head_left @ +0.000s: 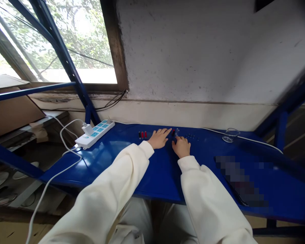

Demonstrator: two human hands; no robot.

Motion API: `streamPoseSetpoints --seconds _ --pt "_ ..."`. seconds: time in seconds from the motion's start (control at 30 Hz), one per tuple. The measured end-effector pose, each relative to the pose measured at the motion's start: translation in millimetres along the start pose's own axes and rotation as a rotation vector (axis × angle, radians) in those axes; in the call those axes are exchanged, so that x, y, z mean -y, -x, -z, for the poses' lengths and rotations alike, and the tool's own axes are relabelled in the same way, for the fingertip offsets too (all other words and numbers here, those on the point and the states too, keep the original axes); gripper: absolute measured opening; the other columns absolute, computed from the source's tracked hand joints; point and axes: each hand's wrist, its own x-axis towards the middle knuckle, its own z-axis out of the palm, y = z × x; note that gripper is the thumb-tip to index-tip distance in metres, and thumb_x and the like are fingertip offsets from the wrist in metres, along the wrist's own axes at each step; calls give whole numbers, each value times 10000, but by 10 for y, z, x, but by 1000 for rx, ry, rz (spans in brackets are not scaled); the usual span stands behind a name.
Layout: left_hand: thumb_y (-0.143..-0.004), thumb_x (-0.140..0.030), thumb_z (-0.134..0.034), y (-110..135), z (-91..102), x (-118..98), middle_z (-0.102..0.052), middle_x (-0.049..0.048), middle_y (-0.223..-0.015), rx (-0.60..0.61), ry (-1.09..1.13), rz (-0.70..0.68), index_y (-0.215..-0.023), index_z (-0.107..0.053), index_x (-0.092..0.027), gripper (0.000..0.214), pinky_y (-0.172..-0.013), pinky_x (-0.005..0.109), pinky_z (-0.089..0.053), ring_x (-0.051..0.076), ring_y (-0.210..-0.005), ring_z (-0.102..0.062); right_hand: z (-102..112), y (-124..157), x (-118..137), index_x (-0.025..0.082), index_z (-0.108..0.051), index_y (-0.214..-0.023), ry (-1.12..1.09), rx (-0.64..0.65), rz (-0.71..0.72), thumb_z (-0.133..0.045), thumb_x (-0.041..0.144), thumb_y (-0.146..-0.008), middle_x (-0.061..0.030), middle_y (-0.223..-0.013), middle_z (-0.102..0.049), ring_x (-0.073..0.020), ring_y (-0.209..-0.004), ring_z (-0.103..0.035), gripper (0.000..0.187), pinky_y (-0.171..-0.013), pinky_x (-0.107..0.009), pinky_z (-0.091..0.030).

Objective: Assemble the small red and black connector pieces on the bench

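Observation:
Both my arms in cream sleeves reach across a blue metal table (pixel 132 159). My left hand (pixel 159 138) lies flat with fingers stretched toward several small red and dark parts (pixel 142 135) lined up near the wall. My right hand (pixel 181 146) rests beside it, fingers curled down over tiny dark and red pieces (pixel 175 132); whether it grips one is hidden. More small dark parts (pixel 190 136) lie just right of that hand.
A white power strip (pixel 95 133) with a plugged-in charger and white cable sits at the table's left rear. A small clear dish (pixel 230 135) and a thin white wire lie at the right rear. Blue rack beams, a window and cardboard stand to the left.

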Motion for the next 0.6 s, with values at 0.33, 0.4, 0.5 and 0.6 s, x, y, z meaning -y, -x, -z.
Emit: streamPoseSetpoints --seconds 0.33,0.4,0.5,0.6 --pt "-827 -208 -316 -290 -437 -159 -359 92 -1320 3 34 109 -1350 -191 -262 540 -863 465 -297 269 -1133 -351 -64 -37 -18 161 -428 -1247 -26 125 -24 -363 335 -818 -135 -1319 -386 -285 -1212 -292 468 -931 -508 -228" --pt "-823 -188 -333 -319 -445 -163 -427 95 -1255 -29 25 104 -1319 -273 -245 502 -853 440 -300 252 -1100 -378 -76 -43 -21 160 -406 -1263 -20 145 -29 -358 333 -820 -136 -1336 -363 -286 -1226 -272 479 -934 -524 -220" --pt "-816 -161 -363 -351 -410 -176 -514 87 -1132 -108 19 101 -1211 -424 -222 404 -832 396 -304 223 -1032 -426 -90 -46 -25 165 -386 -1279 -14 154 -32 -344 319 -828 -132 -1350 -343 -284 -1239 -255 478 -938 -539 -212" --pt "-810 -155 -390 -370 -364 -195 -556 73 -1039 -170 33 135 -1054 -526 -201 283 -803 371 -308 210 -971 -459 -100 -44 -26 168 -380 -1283 -17 149 -26 -324 309 -839 -129 -1355 -336 -283 -1246 -244 469 -943 -551 -200"
